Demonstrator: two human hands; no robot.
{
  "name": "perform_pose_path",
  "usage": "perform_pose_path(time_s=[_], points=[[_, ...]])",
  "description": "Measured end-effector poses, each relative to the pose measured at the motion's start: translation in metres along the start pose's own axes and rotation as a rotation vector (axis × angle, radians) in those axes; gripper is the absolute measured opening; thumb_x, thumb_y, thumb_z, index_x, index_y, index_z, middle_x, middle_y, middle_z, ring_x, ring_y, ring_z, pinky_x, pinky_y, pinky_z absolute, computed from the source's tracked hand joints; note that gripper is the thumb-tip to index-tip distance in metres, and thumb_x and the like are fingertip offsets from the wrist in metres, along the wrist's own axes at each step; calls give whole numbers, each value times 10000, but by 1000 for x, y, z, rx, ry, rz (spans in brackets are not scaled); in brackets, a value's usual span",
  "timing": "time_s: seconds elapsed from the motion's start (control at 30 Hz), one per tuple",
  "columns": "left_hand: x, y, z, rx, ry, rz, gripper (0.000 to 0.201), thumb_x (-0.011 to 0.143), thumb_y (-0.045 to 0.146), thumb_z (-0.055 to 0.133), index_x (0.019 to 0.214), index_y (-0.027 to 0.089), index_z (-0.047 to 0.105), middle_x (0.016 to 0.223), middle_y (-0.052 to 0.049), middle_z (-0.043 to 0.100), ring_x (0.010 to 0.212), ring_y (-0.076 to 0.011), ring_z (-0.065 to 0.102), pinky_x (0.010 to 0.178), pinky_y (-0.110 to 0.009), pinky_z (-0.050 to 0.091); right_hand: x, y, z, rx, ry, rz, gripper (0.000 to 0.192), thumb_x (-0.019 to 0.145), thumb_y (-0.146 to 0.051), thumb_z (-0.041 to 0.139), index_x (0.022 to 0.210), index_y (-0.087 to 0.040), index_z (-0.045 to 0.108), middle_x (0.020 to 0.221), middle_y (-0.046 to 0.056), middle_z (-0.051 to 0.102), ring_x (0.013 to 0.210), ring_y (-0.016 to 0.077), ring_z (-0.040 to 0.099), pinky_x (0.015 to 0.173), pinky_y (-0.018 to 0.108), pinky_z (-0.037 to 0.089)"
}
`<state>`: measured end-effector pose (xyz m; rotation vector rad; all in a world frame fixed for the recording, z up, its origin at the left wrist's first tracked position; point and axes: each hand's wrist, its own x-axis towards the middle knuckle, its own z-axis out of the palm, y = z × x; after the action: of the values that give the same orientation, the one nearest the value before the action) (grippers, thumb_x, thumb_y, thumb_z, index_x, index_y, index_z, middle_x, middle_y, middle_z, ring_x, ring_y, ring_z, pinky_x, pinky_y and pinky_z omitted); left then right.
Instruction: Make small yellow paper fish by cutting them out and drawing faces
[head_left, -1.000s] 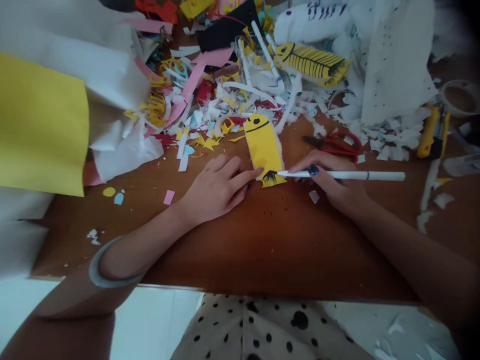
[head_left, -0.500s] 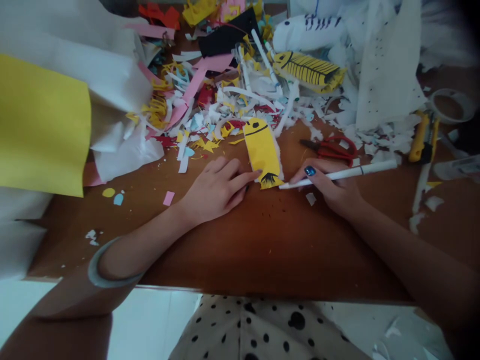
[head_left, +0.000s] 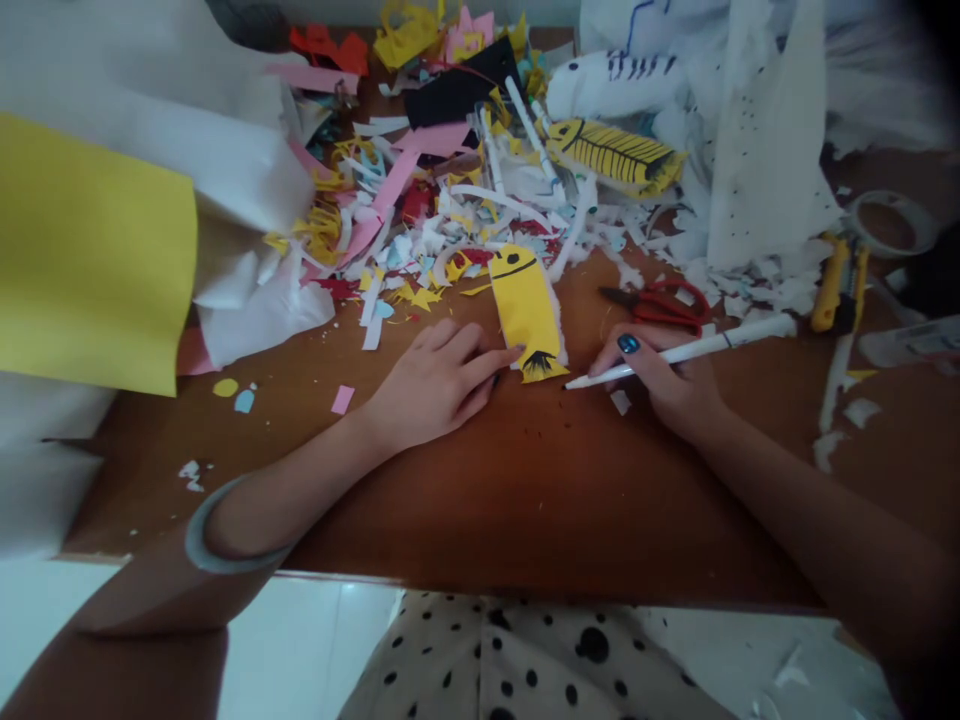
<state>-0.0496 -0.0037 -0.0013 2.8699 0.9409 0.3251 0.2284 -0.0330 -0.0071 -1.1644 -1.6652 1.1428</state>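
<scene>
A yellow paper fish (head_left: 527, 305) lies on the table with a drawn eye, a curved gill line and black strokes on its tail. My left hand (head_left: 442, 375) rests beside it, index fingertip pressing the fish's left edge near the tail, the other fingers curled. My right hand (head_left: 671, 380) grips a white marker (head_left: 724, 340) like a pen. Its dark tip points down just right of the tail, apart from the paper. Red-handled scissors (head_left: 664, 305) lie just beyond my right hand.
Paper scraps (head_left: 420, 235) heap up behind the fish. Another yellow paper fish (head_left: 615, 155) and a white one (head_left: 611, 85) lie there. At right are a yellow cutter (head_left: 831, 285) and a tape roll (head_left: 892, 222). A yellow sheet (head_left: 90, 260) stands at left.
The marker tip has drawn back from the tail's edge, slightly down and right. My left fingertip stays on the fish. The whole view has shifted slightly.
</scene>
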Motion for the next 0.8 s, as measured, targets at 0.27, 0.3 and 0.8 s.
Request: perform_pose_path(time_s=[0.27, 0.3, 0.8], points=[[0, 0, 0, 13, -1, 0, 390, 943, 227, 471, 1325, 214, 552, 956, -82, 564, 853, -217, 481, 826, -371, 425, 4, 1, 0, 10, 13, -90, 279, 968, -399, 493, 1103, -266, 698, 1010, 35, 720, 837, 171, 640, 716, 308, 517], [0, 0, 0, 12, 0, 0, 386, 944, 228, 469, 1319, 213, 558, 953, -82, 564, 852, -218, 481, 826, -371, 424, 4, 0, 0, -16, 12, -100, 255, 958, -379, 516, 1097, -269, 699, 1037, 36, 717, 886, 179, 645, 764, 316, 521], [0, 1, -2, 4, -16, -5, 398, 963, 230, 439, 1349, 210, 532, 979, -82, 572, 870, -212, 483, 825, -358, 424, 5, -1, 2, 25, 9, -22, 220, 947, -341, 541, 1084, -264, 695, 995, 29, 717, 886, 171, 660, 805, 303, 523]])
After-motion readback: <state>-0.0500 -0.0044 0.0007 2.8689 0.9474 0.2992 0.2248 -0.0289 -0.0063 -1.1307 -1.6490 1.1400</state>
